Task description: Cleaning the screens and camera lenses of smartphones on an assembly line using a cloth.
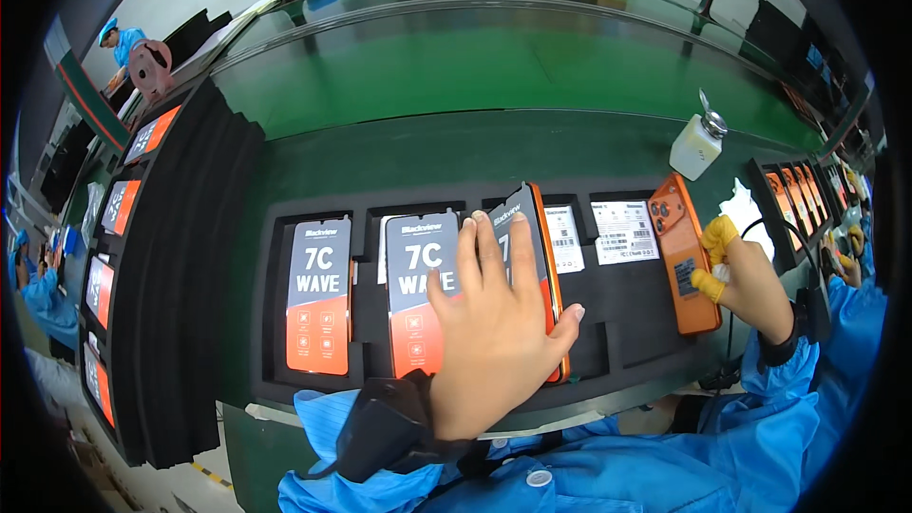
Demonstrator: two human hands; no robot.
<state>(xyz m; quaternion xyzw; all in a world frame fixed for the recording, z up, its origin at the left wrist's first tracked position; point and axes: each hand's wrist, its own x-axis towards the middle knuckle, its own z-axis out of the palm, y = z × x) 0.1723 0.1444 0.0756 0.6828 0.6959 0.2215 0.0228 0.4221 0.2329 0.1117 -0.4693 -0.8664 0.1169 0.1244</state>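
Note:
My left hand (503, 332) lies with stretched, spread fingers over two phones whose fronts have grey-and-orange printed film. One is the middle phone (413, 309); the other is a tilted phone (535, 209), its right edge raised, with my thumb beside that edge. Yellow finger covers are on my right hand (746, 275), which grips the right edge of an orange phone (686, 256). That phone's back, with camera lenses and a dark label, faces up. Another film-covered phone (318, 294) rests in the left slot of the black foam tray (646, 328). White printed labels (624, 232) show in its slots.
Stacked black foam trays (180, 304) stand at left, with phones in the top one. A white pump bottle (698, 144) is at the far right of the green bench (456, 147). Another phone tray (793, 199) lies right, near a co-worker's hands. A person (122, 43) works far left.

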